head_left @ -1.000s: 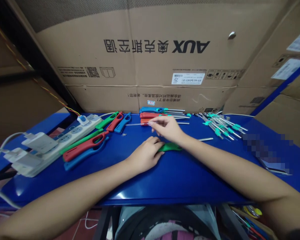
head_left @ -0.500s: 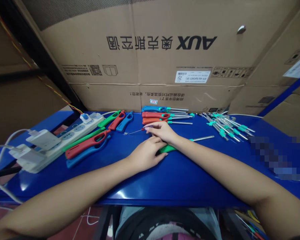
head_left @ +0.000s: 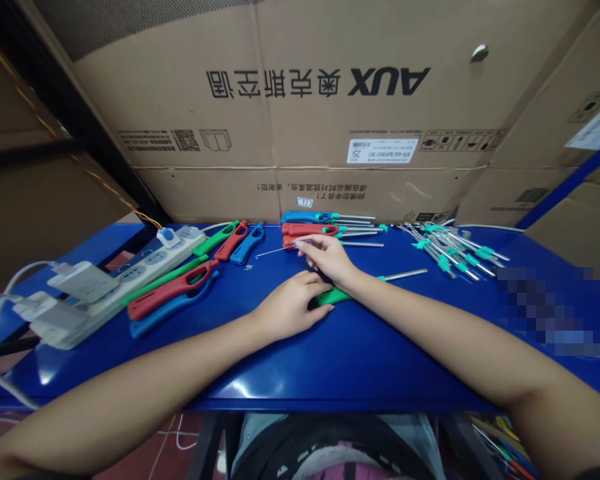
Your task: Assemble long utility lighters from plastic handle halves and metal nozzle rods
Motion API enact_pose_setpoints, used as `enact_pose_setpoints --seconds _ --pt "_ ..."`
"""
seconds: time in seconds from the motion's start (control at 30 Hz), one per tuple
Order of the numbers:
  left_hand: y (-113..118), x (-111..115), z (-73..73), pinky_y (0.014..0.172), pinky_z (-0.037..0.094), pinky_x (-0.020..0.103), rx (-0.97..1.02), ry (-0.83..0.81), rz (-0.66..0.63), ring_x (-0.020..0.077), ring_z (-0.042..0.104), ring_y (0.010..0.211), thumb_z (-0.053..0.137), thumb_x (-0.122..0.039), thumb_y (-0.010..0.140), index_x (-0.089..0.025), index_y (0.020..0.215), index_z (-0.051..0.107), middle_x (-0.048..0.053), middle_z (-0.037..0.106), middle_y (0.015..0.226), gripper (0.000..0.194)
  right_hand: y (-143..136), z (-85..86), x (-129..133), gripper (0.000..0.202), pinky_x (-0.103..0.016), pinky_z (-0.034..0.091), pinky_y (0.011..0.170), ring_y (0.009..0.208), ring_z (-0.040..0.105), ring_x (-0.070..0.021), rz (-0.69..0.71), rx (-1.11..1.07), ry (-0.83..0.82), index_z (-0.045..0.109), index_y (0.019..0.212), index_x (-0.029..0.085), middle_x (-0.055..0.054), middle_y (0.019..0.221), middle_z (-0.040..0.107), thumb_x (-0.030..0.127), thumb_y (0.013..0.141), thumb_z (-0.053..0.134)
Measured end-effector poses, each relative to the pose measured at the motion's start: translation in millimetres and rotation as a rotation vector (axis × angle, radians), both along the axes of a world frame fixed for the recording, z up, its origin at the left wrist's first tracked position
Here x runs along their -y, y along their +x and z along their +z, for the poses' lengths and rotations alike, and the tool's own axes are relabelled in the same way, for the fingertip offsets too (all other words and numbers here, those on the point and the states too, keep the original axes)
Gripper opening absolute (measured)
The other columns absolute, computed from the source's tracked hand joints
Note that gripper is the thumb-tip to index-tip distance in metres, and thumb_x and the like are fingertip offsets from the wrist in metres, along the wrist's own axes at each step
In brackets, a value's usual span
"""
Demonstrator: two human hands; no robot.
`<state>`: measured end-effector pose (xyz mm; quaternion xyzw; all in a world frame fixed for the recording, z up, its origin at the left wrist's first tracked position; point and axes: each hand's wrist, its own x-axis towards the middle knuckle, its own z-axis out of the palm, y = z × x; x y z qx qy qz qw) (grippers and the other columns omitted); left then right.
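Note:
My left hand (head_left: 291,305) is closed around a green long-neck lighter (head_left: 334,295), which lies on the blue table with its metal tube (head_left: 405,274) pointing right. Much of the lighter's body is hidden under my fingers and my right wrist. Above it, my right hand (head_left: 327,259) pinches a thin screwdriver (head_left: 276,251) with a red handle. Its shaft points left, and a tiny bit shows at the tip, too small to make out. Several small screws (head_left: 249,267) lie on the table just below that tip.
Red and blue lighters with tubes (head_left: 310,230) lie at the back. Several loose metal tubes with green fittings (head_left: 455,250) are piled to the right. Handle shells (head_left: 175,290) lie beside a white power strip (head_left: 145,267) with plugged-in adapters. A cardboard wall (head_left: 280,147) closes off the back.
The screwdriver tip has lifted off the small screws, rising slightly up and to the right with my right hand. My left hand stays on the green lighter. The view has shifted slightly.

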<state>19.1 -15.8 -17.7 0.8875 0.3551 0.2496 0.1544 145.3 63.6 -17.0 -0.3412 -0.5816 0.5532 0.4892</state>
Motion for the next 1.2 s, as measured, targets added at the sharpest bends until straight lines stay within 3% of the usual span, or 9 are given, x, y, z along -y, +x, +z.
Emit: enact_pose_setpoints --seconds 0.13,0.23,0.37,0.47,0.57,0.7,1.2 --pt "-1.4 -4.4 -3.9 0.094 0.054 0.037 0.062 -0.011 0.008 0.023 0.065 0.1 0.07 -0.026 0.088 -0.016 0.113 0.072 0.009 0.071 0.106 0.027 3.5 5.2 -2.2 0.034 -0.02 0.032 0.037 0.039 0.044 -0.0049 -0.135 -0.136 0.034 0.059 0.075 0.019 0.005 0.062 0.058 0.052 0.074 0.071" --pt "-3.0 -8.4 -5.2 0.095 0.053 0.038 0.105 -0.016 0.033 0.0224 0.066 0.1 0.069 -0.024 0.088 -0.016 0.114 0.072 0.008 0.072 0.107 0.027 11.8 15.9 -8.0 0.03 -0.02 0.031 0.035 0.038 0.046 -0.0055 -0.174 -0.213 0.05 0.057 0.078 0.02 0.006 0.063 0.057 0.049 0.077 0.066" --pt "-3.2 -13.4 -5.8 0.094 0.055 0.038 0.248 -0.101 0.098 0.0229 0.069 0.1 0.076 -0.033 0.083 -0.015 0.113 0.072 0.011 0.073 0.11 0.035 30.6 38.8 -18.0 0.019 -0.019 0.029 0.036 0.039 0.044 -0.0054 -0.105 -0.169 0.098 0.061 0.074 0.018 0.005 0.057 0.056 0.037 0.077 0.06" --pt "-1.7 -17.3 -5.7 0.091 0.058 0.039 0.477 -0.245 0.214 0.0229 0.071 0.098 0.078 -0.04 0.079 -0.014 0.121 0.068 0.011 0.074 0.109 0.05 44.0 53.4 -23.7 0.016 -0.018 0.03 0.037 0.041 0.044 -0.0056 -0.042 -0.078 0.141 0.063 0.07 0.017 0.004 0.054 0.056 0.031 0.074 0.061" --pt "-0.9 -19.9 -3.2 0.09 0.059 0.038 0.678 -0.321 0.301 0.0225 0.071 0.098 0.079 -0.041 0.077 -0.014 0.122 0.066 0.011 0.075 0.108 0.053 52.4 61.0 -26.8 0.015 -0.018 0.03 0.037 0.04 0.043 -0.0062 -0.011 -0.007 0.16 0.063 0.066 0.016 0.003 0.052 0.055 0.028 0.074 0.059" --pt "-1.6 -18.8 1.7 0.088 0.059 0.036 0.79 -0.306 0.294 0.0217 0.072 0.097 0.08 -0.039 0.076 -0.016 0.115 0.069 0.009 0.076 0.105 0.047 56.3 64.0 -28.1 0.015 -0.018 0.031 0.037 0.039 0.042 -0.006 -0.026 0.035 0.194 0.063 0.065 0.016 0.003 0.049 0.054 0.027 0.073 0.057" --pt "-1.2 -14.7 7.9 0.077 0.06 0.034 0.809 -0.308 0.421 0.0214 0.073 0.076 0.081 -0.049 0.073 -0.016 0.089 0.079 0.008 0.079 0.087 0.037 57.9 61.8 -29.8 0.015 -0.018 0.033 0.039 0.04 0.043 -0.0062 -0.041 0.044 0.196 0.064 0.065 0.016 0.002 0.051 0.055 0.024 0.072 0.054"
